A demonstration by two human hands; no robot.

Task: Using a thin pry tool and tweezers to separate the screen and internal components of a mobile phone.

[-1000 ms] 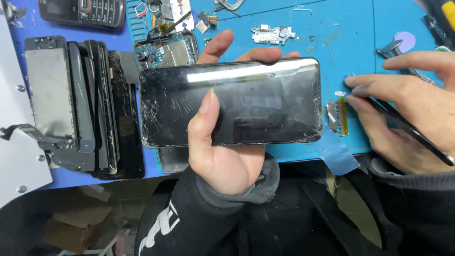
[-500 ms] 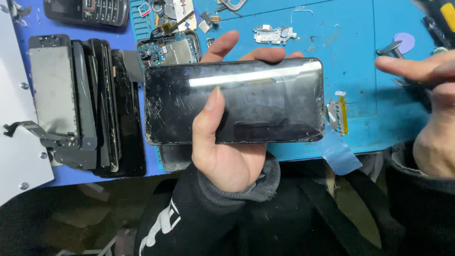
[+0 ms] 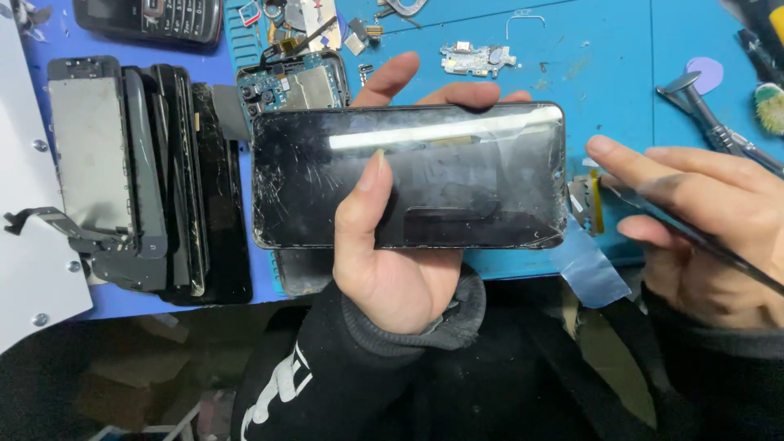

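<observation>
My left hand point(image 3: 392, 261) grips a black smartphone point(image 3: 457, 175) with a cracked screen, held flat and sideways above the front edge of the blue work mat point(image 3: 604, 90). The thumb lies across the glass and the fingers wrap behind the top edge. My right hand point(image 3: 694, 220) sits just right of the phone's end, holding a thin dark tool point(image 3: 710, 245) that slants down to the right; its index finger points toward the phone's right edge. A small metal part with a yellow strip point(image 3: 590, 202) lies on the mat between the phone and that hand.
A row of removed screens and phone frames point(image 3: 139, 171) lies at the left. An opened phone with a bare circuit board point(image 3: 294, 86) lies behind the held phone. A keypad phone point(image 3: 155, 16), small parts point(image 3: 478, 57), tweezers point(image 3: 719, 122) and a purple pick point(image 3: 706, 73) lie around.
My right hand, which had lifted away to the far right, has come back down beside the phone's right end with the thin tool. The phone has stayed put in my left hand.
</observation>
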